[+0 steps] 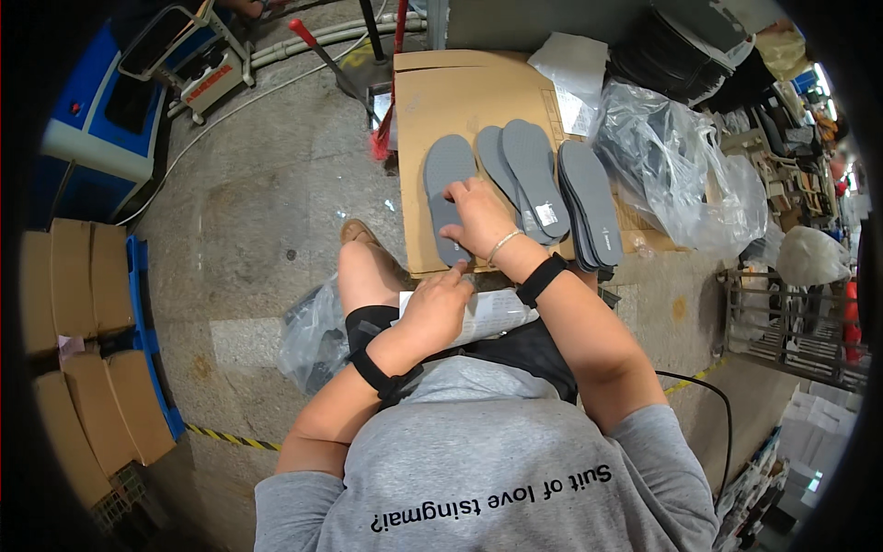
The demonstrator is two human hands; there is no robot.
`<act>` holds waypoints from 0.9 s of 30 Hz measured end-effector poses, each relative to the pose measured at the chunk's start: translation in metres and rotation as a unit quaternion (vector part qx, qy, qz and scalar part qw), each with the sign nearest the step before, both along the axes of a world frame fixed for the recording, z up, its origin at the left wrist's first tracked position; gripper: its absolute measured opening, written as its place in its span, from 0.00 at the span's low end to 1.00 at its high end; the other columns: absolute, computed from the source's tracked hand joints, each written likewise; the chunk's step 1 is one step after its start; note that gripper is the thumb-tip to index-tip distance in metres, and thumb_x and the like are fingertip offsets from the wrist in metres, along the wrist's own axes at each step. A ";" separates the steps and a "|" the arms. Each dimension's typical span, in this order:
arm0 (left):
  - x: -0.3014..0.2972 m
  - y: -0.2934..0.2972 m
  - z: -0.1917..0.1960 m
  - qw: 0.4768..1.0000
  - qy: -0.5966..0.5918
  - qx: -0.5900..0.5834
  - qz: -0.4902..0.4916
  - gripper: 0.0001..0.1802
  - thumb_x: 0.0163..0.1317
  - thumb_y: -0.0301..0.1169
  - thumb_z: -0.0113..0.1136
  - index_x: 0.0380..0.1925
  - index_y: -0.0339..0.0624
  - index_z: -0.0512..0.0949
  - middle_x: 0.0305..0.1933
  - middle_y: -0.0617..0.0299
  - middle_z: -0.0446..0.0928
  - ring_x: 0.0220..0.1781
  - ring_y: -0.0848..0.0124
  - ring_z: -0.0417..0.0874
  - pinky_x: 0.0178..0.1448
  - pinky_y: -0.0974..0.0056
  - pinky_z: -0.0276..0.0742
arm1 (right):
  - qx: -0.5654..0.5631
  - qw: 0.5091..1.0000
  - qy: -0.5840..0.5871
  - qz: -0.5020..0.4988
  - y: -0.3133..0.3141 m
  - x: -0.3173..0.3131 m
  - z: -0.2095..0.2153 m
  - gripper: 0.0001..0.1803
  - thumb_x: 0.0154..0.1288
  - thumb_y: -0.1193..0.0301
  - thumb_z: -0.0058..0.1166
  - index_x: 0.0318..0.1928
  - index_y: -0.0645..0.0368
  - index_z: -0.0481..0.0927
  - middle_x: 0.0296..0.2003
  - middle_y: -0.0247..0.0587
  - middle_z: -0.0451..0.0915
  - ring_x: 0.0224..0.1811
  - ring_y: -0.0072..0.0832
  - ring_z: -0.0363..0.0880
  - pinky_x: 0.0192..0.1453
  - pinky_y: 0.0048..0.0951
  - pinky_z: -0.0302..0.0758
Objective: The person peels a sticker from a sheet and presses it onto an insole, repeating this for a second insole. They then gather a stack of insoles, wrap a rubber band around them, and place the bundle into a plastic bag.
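A grey insole [451, 158] lies on a cardboard sheet [418, 101] in front of me. My right hand [483, 219] rests over its middle and heel half, thumb and fingers apart. My left hand [436, 311] is at the insole's near heel end, its fingertips drawn together at the edge; anything small between them is hidden. Right of these hands lies a pair of overlapping grey insoles [527, 152], the upper with a white label [546, 214] at its heel. Farther right is a stack of grey insoles [589, 198]. A white printed sheet [497, 315] lies across my lap.
Clear plastic bags [676, 161] lie right of the cardboard, and another plastic bag [315, 336] sits by my left leg. Paper sheets [572, 78] lie at the far edge. Cardboard boxes [87, 285] on a blue pallet stand left; a metal rack [791, 322] stands right.
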State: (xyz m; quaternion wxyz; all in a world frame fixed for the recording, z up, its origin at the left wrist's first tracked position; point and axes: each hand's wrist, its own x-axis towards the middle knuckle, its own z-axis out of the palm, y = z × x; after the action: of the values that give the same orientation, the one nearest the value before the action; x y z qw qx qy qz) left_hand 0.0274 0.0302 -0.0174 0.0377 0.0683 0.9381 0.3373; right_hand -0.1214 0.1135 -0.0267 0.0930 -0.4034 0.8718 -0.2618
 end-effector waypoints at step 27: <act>-0.003 0.023 0.005 0.998 -0.015 0.020 -0.058 0.16 0.46 0.24 0.52 0.38 0.34 0.76 0.55 0.44 0.69 0.54 0.50 0.72 0.57 0.52 0.68 | 0.003 0.995 -0.019 -0.101 0.011 -0.014 0.003 0.28 0.41 0.66 0.62 0.44 0.63 0.71 0.42 0.53 0.69 0.45 0.46 0.69 0.53 0.39 0.68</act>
State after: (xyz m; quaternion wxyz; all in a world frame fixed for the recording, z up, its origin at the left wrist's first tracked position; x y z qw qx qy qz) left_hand 0.0243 0.0536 -0.0126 0.0698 0.1184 0.9250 0.3541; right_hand -0.1356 0.1240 -0.0238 0.0839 -0.3079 0.9069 -0.2751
